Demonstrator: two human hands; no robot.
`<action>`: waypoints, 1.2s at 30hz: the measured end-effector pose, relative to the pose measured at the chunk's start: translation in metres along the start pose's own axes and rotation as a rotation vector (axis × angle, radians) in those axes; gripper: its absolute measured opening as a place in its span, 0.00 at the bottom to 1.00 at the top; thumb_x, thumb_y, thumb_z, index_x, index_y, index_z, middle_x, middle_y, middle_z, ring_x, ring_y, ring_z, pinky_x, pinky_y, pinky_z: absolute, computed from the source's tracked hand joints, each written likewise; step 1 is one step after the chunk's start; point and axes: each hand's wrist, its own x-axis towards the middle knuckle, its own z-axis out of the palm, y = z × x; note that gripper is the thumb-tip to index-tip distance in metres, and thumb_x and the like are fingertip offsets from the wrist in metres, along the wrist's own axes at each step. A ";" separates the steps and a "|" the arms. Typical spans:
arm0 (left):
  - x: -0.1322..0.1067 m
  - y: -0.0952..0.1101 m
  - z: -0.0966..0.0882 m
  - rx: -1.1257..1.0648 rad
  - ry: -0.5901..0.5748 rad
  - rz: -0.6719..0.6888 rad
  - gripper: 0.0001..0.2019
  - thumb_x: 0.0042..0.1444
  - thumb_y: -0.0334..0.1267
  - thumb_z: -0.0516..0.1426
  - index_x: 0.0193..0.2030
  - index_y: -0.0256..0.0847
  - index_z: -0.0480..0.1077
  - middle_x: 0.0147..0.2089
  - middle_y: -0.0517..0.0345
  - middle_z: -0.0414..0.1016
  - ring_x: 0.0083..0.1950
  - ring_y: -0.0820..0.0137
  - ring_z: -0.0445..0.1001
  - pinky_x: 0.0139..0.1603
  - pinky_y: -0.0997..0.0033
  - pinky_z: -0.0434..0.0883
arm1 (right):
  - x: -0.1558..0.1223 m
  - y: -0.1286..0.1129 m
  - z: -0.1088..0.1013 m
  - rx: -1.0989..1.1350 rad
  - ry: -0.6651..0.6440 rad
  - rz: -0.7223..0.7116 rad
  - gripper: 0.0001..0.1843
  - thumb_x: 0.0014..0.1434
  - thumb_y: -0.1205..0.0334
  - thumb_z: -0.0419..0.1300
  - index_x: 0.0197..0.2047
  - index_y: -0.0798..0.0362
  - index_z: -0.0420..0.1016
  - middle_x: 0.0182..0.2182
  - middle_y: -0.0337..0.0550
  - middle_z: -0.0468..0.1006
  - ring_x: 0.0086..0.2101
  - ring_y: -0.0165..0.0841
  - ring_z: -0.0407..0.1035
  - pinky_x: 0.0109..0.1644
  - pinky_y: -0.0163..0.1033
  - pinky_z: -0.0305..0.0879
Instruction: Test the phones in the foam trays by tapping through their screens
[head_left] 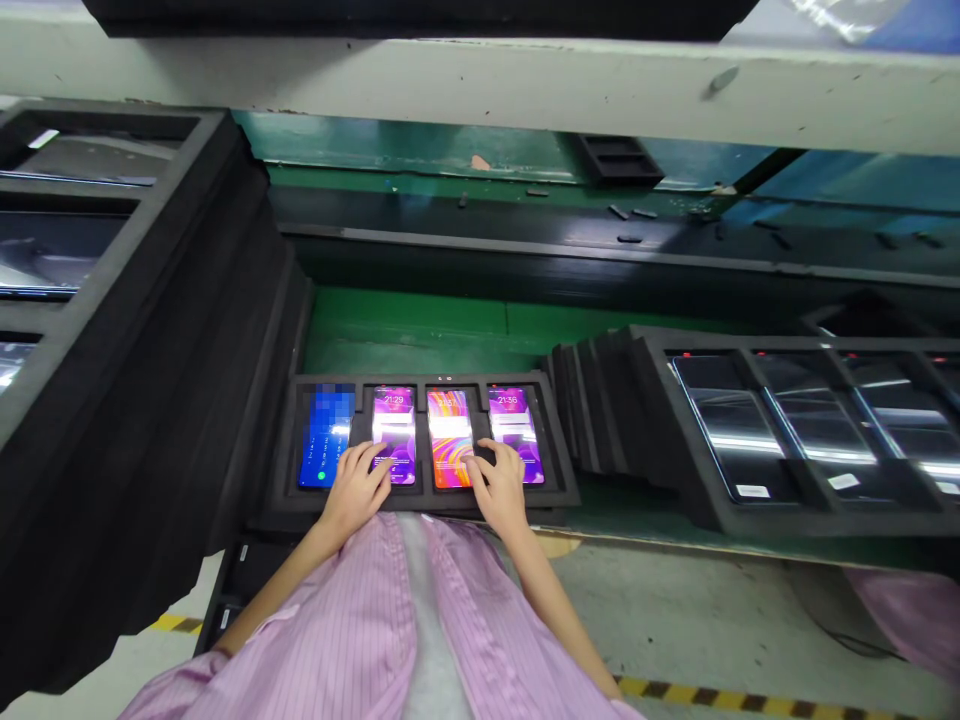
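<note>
1. Left hand (358, 488) lies open and palm down with the fingers spread. It grips nothing, and its fingertips (381, 462) rest on the lower part of the second phone (394, 422).
2. Right hand (499, 485) is also open and palm down, fingers slightly bent, with nothing held. Its fingertips (474, 462) touch the bottom of the third phone (448, 420), and the rest of the hand covers the lower corner of the fourth phone (513, 418).
3. All four phones lie side by side, screens up and lit, each in its own slot of a black foam tray (559, 450) straight in front of the person.
4. The first phone (324, 445), at the far left of the tray, shows a blue screen with a keypad; no hand touches it.
5. The second and fourth phones show purple screens, and the third shows orange and pink stripes.
6. The tray sits on a green bench (420, 325) at its near edge.
7. A tall stack of black foam trays (150, 400) stands just to the left of it.
8. A lower, fanned-out stack of trays (622, 430) lies to the right, its top tray filled with dark phones (731, 430).
9. Pink striped sleeves (352, 640) lead up to both wrists.
10. Yellow and black tape (750, 692) runs along the floor below.
</note>
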 end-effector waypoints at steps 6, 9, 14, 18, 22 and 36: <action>0.027 0.002 -0.006 0.067 -0.086 -0.161 0.14 0.57 0.35 0.50 0.45 0.49 0.73 0.60 0.52 0.64 0.61 0.55 0.57 0.58 0.48 0.59 | 0.019 0.008 0.008 -0.148 -0.062 0.019 0.20 0.63 0.55 0.44 0.42 0.51 0.76 0.54 0.52 0.62 0.53 0.44 0.54 0.53 0.54 0.54; 0.034 -0.012 -0.015 0.064 0.056 -0.315 0.15 0.57 0.35 0.49 0.49 0.47 0.71 0.61 0.50 0.61 0.62 0.56 0.56 0.59 0.48 0.58 | 0.030 0.006 0.014 -0.233 0.001 0.041 0.22 0.62 0.55 0.44 0.51 0.55 0.70 0.56 0.57 0.58 0.55 0.46 0.51 0.54 0.57 0.52; -0.001 -0.057 -0.027 -0.098 0.353 -0.536 0.18 0.58 0.36 0.47 0.54 0.39 0.65 0.59 0.43 0.61 0.60 0.59 0.60 0.60 0.53 0.60 | 0.025 -0.024 0.027 -0.121 -0.045 -0.202 0.20 0.63 0.57 0.44 0.48 0.51 0.73 0.53 0.53 0.61 0.53 0.43 0.54 0.53 0.53 0.55; -0.033 -0.080 -0.025 -0.269 0.433 -0.674 0.20 0.57 0.36 0.47 0.57 0.37 0.60 0.57 0.43 0.63 0.60 0.61 0.62 0.61 0.54 0.59 | 0.020 -0.067 0.046 0.015 -0.181 -0.470 0.17 0.62 0.58 0.47 0.47 0.47 0.74 0.49 0.49 0.66 0.49 0.39 0.57 0.53 0.50 0.56; -0.047 -0.085 -0.020 -0.418 0.348 -0.640 0.24 0.55 0.34 0.48 0.60 0.39 0.56 0.61 0.46 0.61 0.63 0.64 0.59 0.63 0.56 0.56 | 0.025 -0.101 0.062 0.091 -0.262 -0.672 0.16 0.62 0.57 0.48 0.47 0.48 0.74 0.45 0.49 0.69 0.45 0.38 0.59 0.53 0.49 0.55; -0.064 -0.086 -0.015 -0.680 0.209 -0.619 0.33 0.49 0.32 0.53 0.63 0.40 0.48 0.66 0.47 0.51 0.67 0.63 0.50 0.66 0.57 0.50 | 0.024 -0.114 0.076 0.104 -0.189 -0.679 0.18 0.63 0.60 0.45 0.44 0.52 0.74 0.40 0.49 0.70 0.42 0.37 0.59 0.51 0.48 0.56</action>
